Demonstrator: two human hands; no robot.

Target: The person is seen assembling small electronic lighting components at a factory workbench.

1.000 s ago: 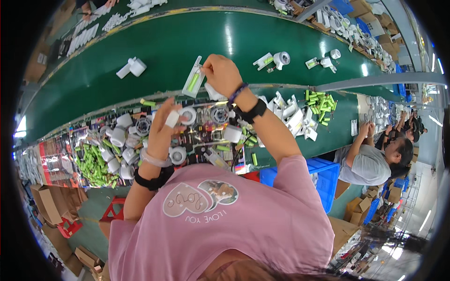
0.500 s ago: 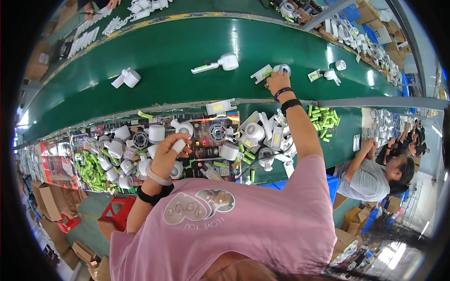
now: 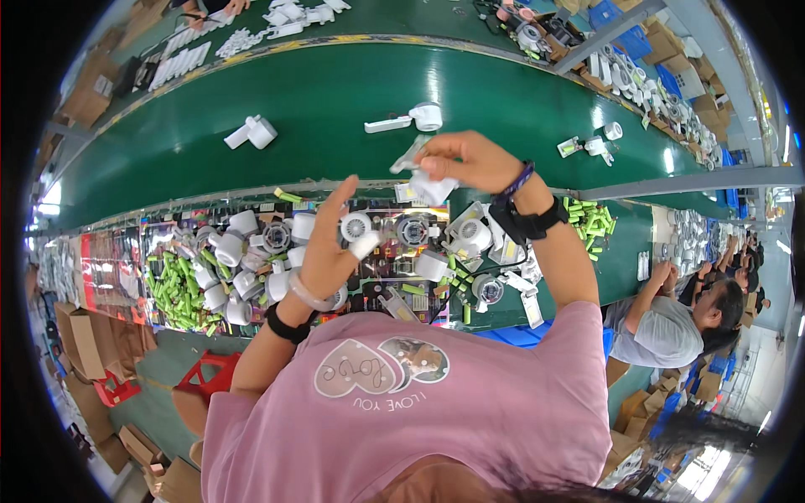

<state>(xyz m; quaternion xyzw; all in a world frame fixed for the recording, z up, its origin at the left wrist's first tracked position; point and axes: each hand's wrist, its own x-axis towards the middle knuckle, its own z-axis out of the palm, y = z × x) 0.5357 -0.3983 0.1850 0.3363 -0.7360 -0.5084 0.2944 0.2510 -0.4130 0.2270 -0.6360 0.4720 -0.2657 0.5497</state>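
Note:
My right hand (image 3: 478, 161) is closed on a white handheld fan (image 3: 433, 189), lifted over the near edge of the green belt. The fan's flat handle part (image 3: 408, 158) sticks out beyond my fingertips. My left hand (image 3: 329, 251) is open and holds nothing, its thumb and fingers spread above the bench. A white cover (image 3: 366, 245) wraps the thumb. Beside that hand lie a fan head with a round grille (image 3: 355, 226) and another round fan head (image 3: 412, 230). Green cylindrical cells (image 3: 176, 287) are heaped at the left.
The green conveyor belt (image 3: 319, 92) carries a white fan (image 3: 251, 132), a fan with its handle open (image 3: 426, 116) and parts (image 3: 597, 147) farther right. More fan parts (image 3: 470, 236) and green cells (image 3: 591, 220) lie at the right. A co-worker (image 3: 671, 323) sits on the right.
My right hand has picked the fan off the belt and drawn it left and nearer. My left hand has risen slightly and its fingers have spread.

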